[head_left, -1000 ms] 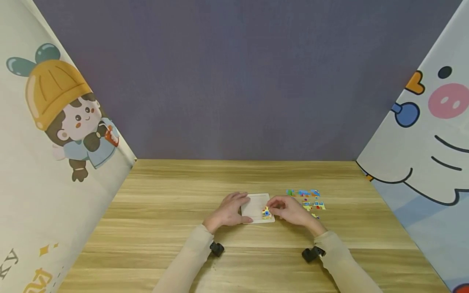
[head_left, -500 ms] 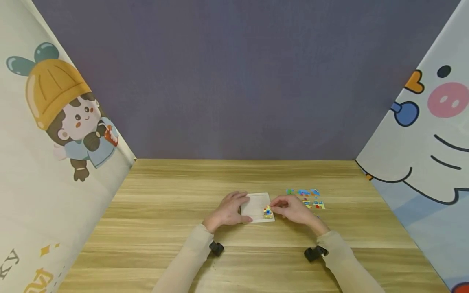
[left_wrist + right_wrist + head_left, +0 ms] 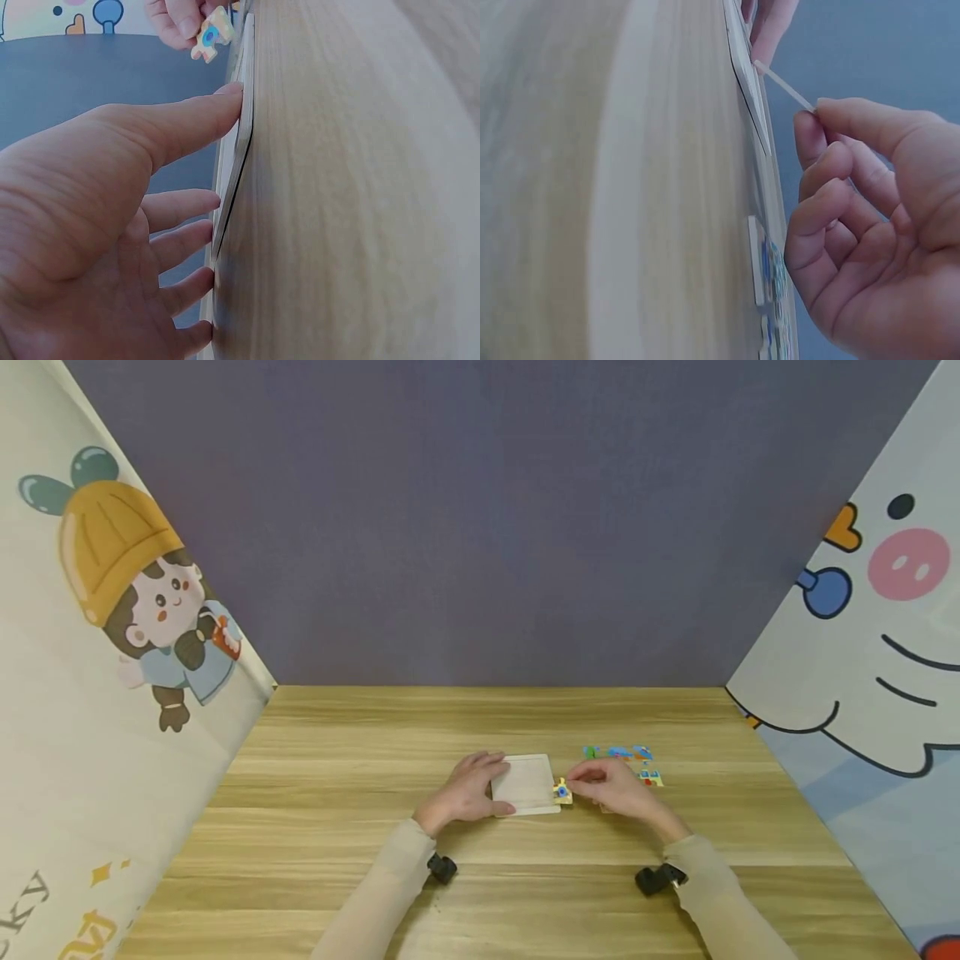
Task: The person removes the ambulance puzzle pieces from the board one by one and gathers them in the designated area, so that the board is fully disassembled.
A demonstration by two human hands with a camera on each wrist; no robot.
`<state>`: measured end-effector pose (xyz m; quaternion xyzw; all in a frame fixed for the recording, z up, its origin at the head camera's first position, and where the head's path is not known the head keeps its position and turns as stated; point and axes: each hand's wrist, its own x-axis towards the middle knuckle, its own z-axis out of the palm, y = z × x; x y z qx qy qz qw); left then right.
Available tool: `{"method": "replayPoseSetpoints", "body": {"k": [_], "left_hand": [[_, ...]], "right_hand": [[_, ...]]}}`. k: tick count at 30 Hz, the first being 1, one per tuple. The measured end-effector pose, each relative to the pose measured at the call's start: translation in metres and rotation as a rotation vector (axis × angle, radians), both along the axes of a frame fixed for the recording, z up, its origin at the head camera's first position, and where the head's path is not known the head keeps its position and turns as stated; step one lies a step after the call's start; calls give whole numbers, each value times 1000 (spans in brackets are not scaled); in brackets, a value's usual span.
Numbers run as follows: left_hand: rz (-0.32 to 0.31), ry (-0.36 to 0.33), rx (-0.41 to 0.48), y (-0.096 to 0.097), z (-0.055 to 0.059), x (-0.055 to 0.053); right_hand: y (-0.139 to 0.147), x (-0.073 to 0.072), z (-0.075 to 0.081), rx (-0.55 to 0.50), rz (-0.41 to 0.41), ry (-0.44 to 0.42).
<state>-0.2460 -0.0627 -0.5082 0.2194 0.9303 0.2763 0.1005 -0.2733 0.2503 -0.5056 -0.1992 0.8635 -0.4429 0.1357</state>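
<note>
A shallow pale wooden puzzle tray (image 3: 525, 783) lies flat on the table, its bare inside showing. My left hand (image 3: 471, 792) rests at its left side. In the left wrist view the thumb (image 3: 202, 124) lies on the near edge and the other fingers stretch out along the left side. Thumb and index finger of my right hand (image 3: 621, 792) pinch a small yellow puzzle piece (image 3: 562, 792) with a blue spot. In the right wrist view this piece (image 3: 786, 87) shows edge-on, tilted and raised above the tray's right edge.
Several colourful puzzle pieces (image 3: 618, 752) lie on the wood-grain table (image 3: 360, 743) to the right of the tray. More pieces (image 3: 651, 778) sit partly hidden behind my right hand. A dark panel (image 3: 480, 527) stands at the table's back edge, with printed sheets on both sides.
My right hand has drawn the pinched puzzle piece rightward, from over the tray's lower right corner to its right edge. The left hand has stayed in place on the tray.
</note>
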Motion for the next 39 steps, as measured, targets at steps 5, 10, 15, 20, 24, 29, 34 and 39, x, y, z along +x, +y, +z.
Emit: {"method": "replayPoseSetpoints", "body": {"k": [5,10,15,20,24,29,34,39], "left_hand": [[8,-3,1,1,0,-4],[14,-6,-2,1,-2,-9],[24,-4,-4,1,-3,-14],[39,-1,-9,2,-3,-18],[46,-2,-13,2,-3,-21],[60,-18,5,1,0,-25],[68,-12,-5,0,0,-30],[74,-8,-13,1,-2,-34]], "right_hand": [[10,-6,1,-31,-7,-42],[25,-12,3,-43,-36,-72],[41,-20,5,-51,-74,-69],[62,-28,6,-77,-94,-77],[81,-32,5,-86,-115,-85],[100,-40,2,-97,-169,-79],[116,-47,-2,-82,-179,-67],[132,-53,-6,-33,-192,-84]]}}
